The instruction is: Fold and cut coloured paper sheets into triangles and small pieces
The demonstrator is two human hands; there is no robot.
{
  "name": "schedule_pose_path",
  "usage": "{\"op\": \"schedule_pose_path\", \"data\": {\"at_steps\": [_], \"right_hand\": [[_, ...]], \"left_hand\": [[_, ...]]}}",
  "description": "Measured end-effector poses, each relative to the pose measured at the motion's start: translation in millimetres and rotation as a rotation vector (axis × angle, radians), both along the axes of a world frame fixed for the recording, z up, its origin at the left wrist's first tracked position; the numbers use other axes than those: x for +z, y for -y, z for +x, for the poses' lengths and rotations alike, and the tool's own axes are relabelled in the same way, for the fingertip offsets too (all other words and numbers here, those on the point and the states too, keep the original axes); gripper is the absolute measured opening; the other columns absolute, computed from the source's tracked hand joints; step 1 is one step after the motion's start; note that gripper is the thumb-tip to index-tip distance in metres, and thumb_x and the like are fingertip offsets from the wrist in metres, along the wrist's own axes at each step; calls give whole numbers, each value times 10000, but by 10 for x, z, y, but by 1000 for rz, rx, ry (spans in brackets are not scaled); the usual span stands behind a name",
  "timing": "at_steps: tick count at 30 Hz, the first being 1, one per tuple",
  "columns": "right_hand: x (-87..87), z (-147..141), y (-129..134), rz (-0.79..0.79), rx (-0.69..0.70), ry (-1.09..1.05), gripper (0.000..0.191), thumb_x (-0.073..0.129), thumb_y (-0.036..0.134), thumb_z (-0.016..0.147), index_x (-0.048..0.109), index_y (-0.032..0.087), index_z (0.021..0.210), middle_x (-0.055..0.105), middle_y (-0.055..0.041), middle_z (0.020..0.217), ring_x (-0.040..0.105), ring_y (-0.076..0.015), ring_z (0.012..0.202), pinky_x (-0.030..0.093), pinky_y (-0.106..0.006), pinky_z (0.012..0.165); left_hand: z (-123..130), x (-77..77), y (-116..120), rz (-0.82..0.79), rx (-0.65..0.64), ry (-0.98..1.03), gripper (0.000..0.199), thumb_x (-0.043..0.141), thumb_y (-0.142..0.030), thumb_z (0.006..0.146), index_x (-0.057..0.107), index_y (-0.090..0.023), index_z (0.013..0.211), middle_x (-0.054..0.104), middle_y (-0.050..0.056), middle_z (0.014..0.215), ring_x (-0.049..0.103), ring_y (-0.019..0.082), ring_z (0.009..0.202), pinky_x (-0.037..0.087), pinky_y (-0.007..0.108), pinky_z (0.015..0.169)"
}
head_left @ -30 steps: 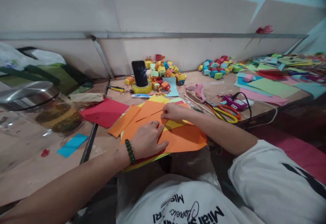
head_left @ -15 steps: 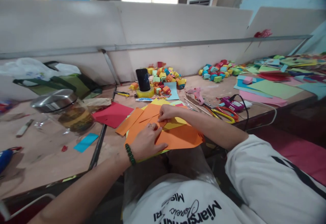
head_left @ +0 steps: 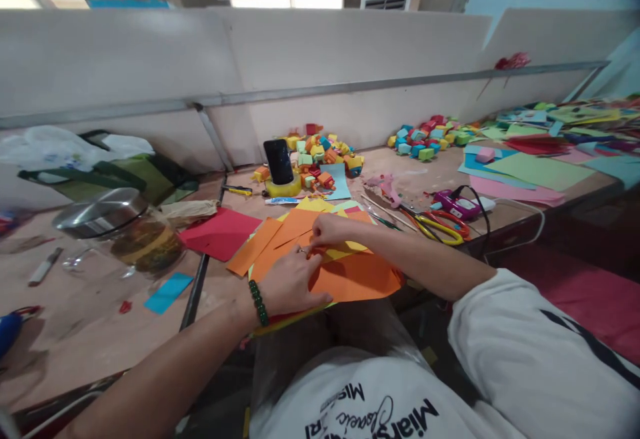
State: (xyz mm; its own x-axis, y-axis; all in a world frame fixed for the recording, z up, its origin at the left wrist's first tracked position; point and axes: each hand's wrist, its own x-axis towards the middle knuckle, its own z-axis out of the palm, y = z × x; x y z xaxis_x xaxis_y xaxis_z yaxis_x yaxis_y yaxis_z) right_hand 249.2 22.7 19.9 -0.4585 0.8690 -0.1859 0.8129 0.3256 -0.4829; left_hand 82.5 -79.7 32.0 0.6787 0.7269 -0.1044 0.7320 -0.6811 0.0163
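Orange paper (head_left: 360, 278) lies at the table's front edge on top of other sheets, with yellow paper (head_left: 314, 204) showing behind it. My left hand (head_left: 293, 282), with a green bead bracelet (head_left: 259, 302) at the wrist, rests flat on the orange paper, its thumb apart from the fingers. Just beyond its fingertips, my right hand (head_left: 326, 231) is closed in a pinch over the sheets; whatever is between its fingers is too small to make out. A loose orange strip (head_left: 255, 246) and a red sheet (head_left: 223, 232) lie to the left.
A phone (head_left: 279, 161) leans upright on a tape roll (head_left: 283, 186) before a pile of small paper blocks (head_left: 320, 152). Scissors (head_left: 440, 228), a pink glue gun (head_left: 386, 188) and a purple device (head_left: 454, 204) lie right. A glass jar (head_left: 145, 239) stands left.
My right hand has moved slightly left and down, closer to my left hand's fingertips. The camera view has shifted a little.
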Motion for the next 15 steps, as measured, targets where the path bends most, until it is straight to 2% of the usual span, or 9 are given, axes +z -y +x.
{"op": "schedule_pose_path", "data": {"at_steps": [4,7,15], "right_hand": [[-146,165,-165,-54,-44,-15,212,667,292,768,675,137,625,658,-26,542,566,-101,492,398,-191,484],[-158,351,-220,-57,-97,-14,222,624,281,802,660,130,643,667,-35,581,549,-88,464,392,-195,481],[125,547,52,70,-155,54,181,610,313,776,662,150,716,649,-9,675,521,-111,602,293,-224,511]], "left_hand": [[15,57,1,-4,-5,-29,463,628,-582,781,616,-171,995,621,147,1126,566,319,1047,473,418,882],[16,87,-14,-35,-18,-40,457,635,-571,782,613,-166,992,620,146,1111,560,322,1050,472,419,883],[67,114,-101,-61,-51,-13,454,656,-567,746,621,-162,949,633,137,978,580,311,954,480,416,832]]}}
